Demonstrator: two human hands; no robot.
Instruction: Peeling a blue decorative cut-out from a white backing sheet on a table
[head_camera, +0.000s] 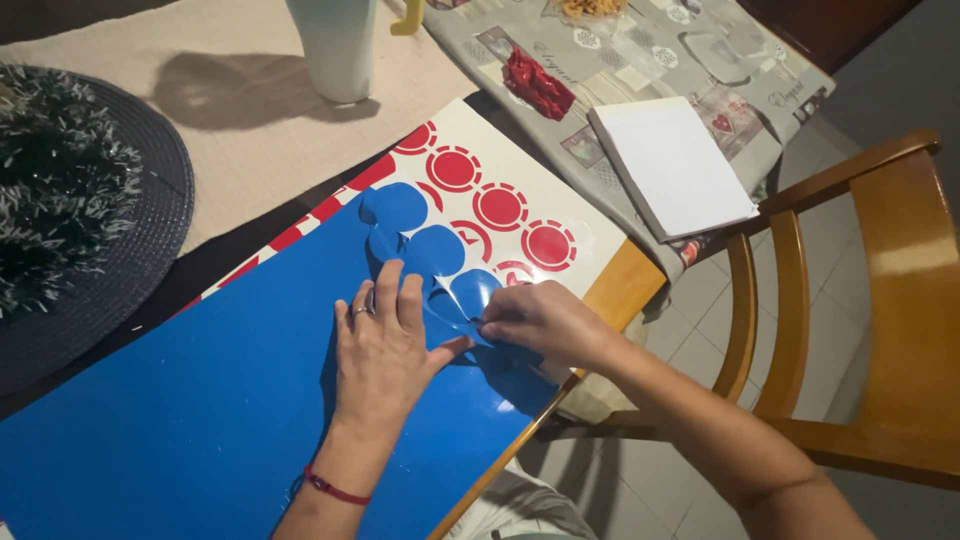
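A large glossy blue sheet lies on a wooden table, over a white sheet printed with red round discs. Round shapes are cut along the blue sheet's far edge. My left hand presses flat on the blue sheet, fingers spread, a ring on one finger and a red cord at the wrist. My right hand pinches the curled edge of a blue cut-out circle, just right of my left thumb.
A dark round placemat with green tinsel sits far left. A pale tall vase stands on a beige runner. A white notepad and a red wrapper lie on a patterned cloth. A wooden chair stands to the right.
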